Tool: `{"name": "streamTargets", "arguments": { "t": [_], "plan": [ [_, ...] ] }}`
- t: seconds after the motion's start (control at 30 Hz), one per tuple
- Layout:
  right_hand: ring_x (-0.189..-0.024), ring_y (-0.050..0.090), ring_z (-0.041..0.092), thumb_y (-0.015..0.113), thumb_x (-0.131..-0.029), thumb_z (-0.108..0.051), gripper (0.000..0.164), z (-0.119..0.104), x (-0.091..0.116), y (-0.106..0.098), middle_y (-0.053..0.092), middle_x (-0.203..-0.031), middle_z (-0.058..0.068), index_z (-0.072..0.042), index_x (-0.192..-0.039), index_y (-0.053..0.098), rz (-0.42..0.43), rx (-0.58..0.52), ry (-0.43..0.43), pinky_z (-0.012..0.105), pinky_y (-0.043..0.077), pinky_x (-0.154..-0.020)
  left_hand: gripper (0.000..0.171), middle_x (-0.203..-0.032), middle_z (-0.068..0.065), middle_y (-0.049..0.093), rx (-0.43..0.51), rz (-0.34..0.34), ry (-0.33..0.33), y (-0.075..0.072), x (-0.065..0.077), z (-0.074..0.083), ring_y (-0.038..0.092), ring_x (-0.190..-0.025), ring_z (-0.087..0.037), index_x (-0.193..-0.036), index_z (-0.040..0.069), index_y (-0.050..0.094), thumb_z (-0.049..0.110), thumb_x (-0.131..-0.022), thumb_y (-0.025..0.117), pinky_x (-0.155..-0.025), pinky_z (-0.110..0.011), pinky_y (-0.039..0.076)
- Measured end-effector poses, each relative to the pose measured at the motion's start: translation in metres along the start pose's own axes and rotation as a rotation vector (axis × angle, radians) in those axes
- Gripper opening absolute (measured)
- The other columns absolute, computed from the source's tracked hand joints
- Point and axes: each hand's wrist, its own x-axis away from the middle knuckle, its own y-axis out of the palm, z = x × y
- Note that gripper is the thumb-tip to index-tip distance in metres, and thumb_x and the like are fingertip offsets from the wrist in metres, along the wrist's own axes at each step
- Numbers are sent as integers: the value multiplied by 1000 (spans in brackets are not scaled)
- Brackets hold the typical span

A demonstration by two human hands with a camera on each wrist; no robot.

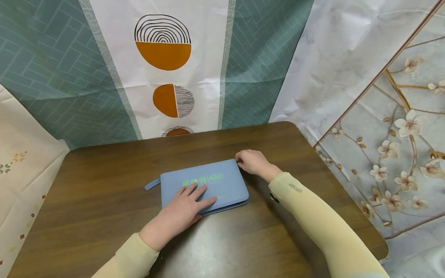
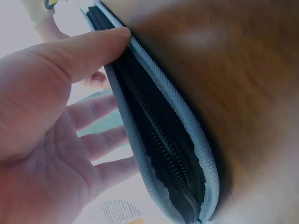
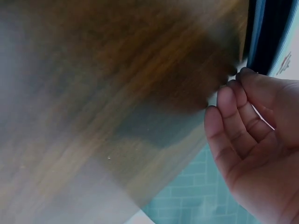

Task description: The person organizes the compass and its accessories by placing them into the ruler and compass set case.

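Observation:
A flat blue zip case [image 1: 229, 185] with green lettering lies on the wooden table, a short strap [image 1: 152, 184] sticking out at its left end. My left hand [image 1: 182, 210] holds it at the front: spread fingers rest on the cover, and the thumb presses the near edge. Along that edge, between pale blue borders, runs the dark zipper [image 2: 163, 144], seen in the left wrist view. At the far right corner my right hand [image 1: 256, 163] pinches with thumb and forefinger at the zipper pull, which the fingertips mostly hide. The other right fingers are curled.
The brown table [image 1: 104, 200] has rounded corners. Behind it hangs a green and white patterned cloth [image 1: 205, 65], and a flowered cloth [image 1: 393, 154] hangs on the right. A pale cloth [image 1: 21, 185] borders the left side.

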Motion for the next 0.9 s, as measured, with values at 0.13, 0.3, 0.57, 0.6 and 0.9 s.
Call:
{"name": "streamTargets", "arguments": {
  "t": [0.13,0.3,0.57,0.6,0.9],
  "plan": [
    [-96,74,24,71,-105,-11,12,0,-8,0,80,-107,6,-10,-112,81,7,35,-6,48,63,-87,66,-159,-23,58,29,-3,-10,0,-3,-8,55,-143,-51,-154,24,67,21,-93,92,-109,-71,51],
    [-93,73,25,68,-105,-9,12,2,-12,0,79,-104,5,-11,-108,79,14,42,3,49,63,-84,66,-161,-22,56,59,-26,-22,-1,-7,-15,52,-147,-51,-155,24,66,18,-95,90,-114,-71,47],
    [-86,66,24,68,-103,-9,9,7,-14,3,74,-94,1,-14,-101,75,34,9,35,48,60,-80,64,-163,-21,55,72,-22,-22,0,-10,-21,51,-149,-49,-156,25,66,19,-97,88,-117,-69,45],
    [-85,66,23,68,-103,-9,9,7,-14,3,73,-93,1,-14,-100,75,35,8,34,48,60,-79,64,-163,-20,55,69,-23,-23,0,-10,-21,51,-149,-49,-156,25,65,19,-97,88,-117,-69,45],
    [-77,59,21,67,-103,-9,14,4,-5,5,65,-82,-1,-16,-90,69,51,-6,13,43,55,-71,65,-162,-20,55,67,-2,-17,0,-7,-24,53,-147,-48,-157,26,65,19,-97,88,-117,-68,46]
  ]
}}
